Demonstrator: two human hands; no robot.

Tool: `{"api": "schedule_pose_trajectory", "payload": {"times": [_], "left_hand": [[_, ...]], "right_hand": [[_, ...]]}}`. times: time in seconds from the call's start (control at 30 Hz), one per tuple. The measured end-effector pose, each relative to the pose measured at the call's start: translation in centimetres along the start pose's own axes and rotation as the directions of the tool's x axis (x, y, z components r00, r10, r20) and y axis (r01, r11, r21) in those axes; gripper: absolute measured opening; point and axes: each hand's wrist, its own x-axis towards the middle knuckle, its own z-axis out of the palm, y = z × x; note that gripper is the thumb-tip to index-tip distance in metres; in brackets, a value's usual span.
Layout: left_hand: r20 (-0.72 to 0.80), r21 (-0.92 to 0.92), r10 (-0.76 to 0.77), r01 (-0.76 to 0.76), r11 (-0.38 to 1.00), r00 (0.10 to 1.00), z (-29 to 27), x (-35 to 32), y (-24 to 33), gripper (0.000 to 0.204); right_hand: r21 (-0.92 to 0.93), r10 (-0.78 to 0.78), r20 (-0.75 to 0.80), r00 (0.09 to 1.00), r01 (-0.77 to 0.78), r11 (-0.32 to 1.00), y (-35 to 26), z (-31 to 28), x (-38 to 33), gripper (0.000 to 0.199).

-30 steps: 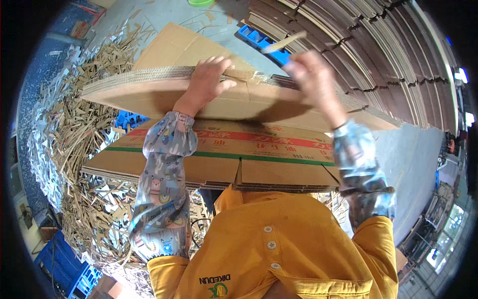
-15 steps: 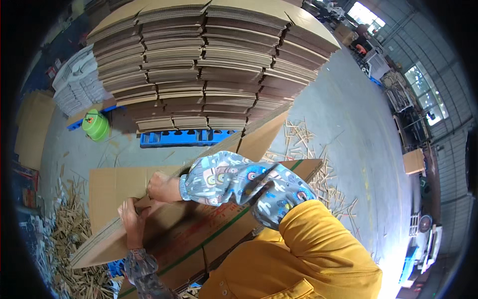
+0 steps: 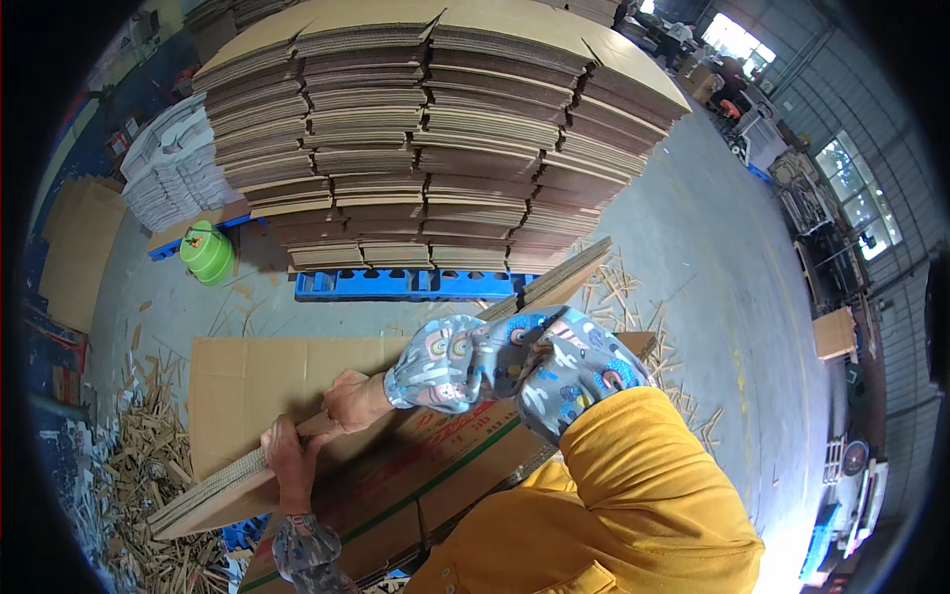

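Note:
A thick bundle of flat cardboard box blanks [image 3: 220,487] stands tilted on its long edge before me, running from lower left to upper right. My left hand [image 3: 289,457] is closed over its upper edge, thumb on the near side. Just right of it, my right hand [image 3: 356,402] is closed at the same edge; its fingertips are partly hidden. A small brown cardboard flap [image 3: 317,426] shows between the hands. Under the bundle lie more cardboard blanks [image 3: 465,465] with red print and a green stripe. Another flat tan sheet [image 3: 242,371] lies behind the bundle.
A tall stack of cardboard blanks [image 3: 475,148] rests on a blue pallet [image 3: 411,286] ahead. Cardboard scraps [image 3: 148,455] heap at left, more lie on the right floor. A green bucket [image 3: 207,255] stands near a white stack [image 3: 173,163]. Grey floor [image 3: 712,257] stretches to the right.
The bundle's far right end has swung lower and nearer, away from the tall stack. Both hands, still gripping its edge, sit slightly right and lower in the picture; the whole view has shifted a little.

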Motion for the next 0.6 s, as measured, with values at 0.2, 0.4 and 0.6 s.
{"api": "schedule_pose_trajectory", "payload": {"times": [0.2,0.4,0.6], "left_hand": [[-0.049,-0.02,0.019,-0.02,1.0,0.999,0.4,0.0,0.2,0.051],[-0.086,0.046,0.01,-0.006,0.999,0.996,0.5,-0.4,0.6,0.054],[-0.123,0.124,0.054,-0.038,0.992,0.991,0.2,-0.5,1.4,0.055]], "right_hand": [[0.126,-0.055,-0.232,0.971,0.086,0.988,-0.2,0.4,-0.6,0.059],[-0.275,-0.092,-0.221,0.971,0.029,0.961,-1.1,0.0,-2.0,0.02],[-0.097,0.035,-0.186,0.982,-0.053,0.994,-1.3,0.9,-2.3,0.018]]}}
